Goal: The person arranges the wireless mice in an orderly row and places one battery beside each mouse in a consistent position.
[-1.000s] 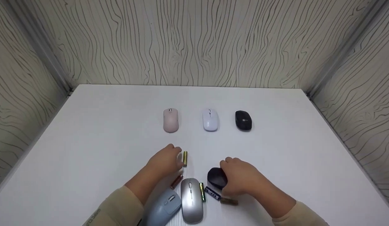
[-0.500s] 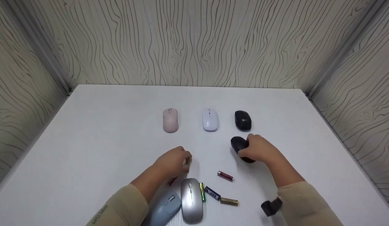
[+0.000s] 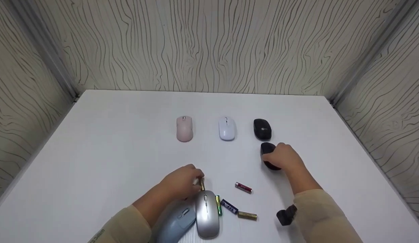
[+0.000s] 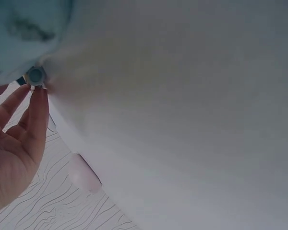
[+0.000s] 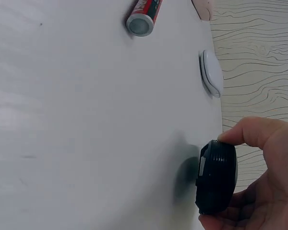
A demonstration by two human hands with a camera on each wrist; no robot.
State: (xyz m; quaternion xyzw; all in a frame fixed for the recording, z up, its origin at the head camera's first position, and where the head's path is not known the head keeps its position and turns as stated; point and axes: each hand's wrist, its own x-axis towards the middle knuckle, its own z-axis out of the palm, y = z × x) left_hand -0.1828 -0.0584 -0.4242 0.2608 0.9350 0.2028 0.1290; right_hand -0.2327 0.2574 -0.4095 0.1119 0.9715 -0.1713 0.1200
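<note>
My left hand (image 3: 182, 182) pinches a gold-coloured battery (image 3: 202, 184) just beyond the front of a silver mouse (image 3: 208, 219). In the left wrist view the round end of that battery (image 4: 36, 75) shows at the fingertips. A blue-grey mouse (image 3: 179, 221) lies partly under the left forearm. My right hand (image 3: 286, 158) grips a black mouse (image 3: 267, 148) by its sides, close to another black mouse (image 3: 262, 129). In the right wrist view the gripped mouse (image 5: 216, 177) is on edge, its shadow on the table beside it.
A pink mouse (image 3: 185, 129) and a white mouse (image 3: 226, 129) lie farther back on the white table (image 3: 111, 141). A red battery (image 3: 243, 187), a green one (image 3: 218, 205), a dark blue one (image 3: 229, 206) and a gold one (image 3: 247, 215) lie near the silver mouse. Patterned walls (image 3: 209, 44) surround the table.
My right hand has carried the black mouse forward and right, uncovering the red battery. My left hand has taken hold of the gold battery and drawn it back towards the silver mouse.
</note>
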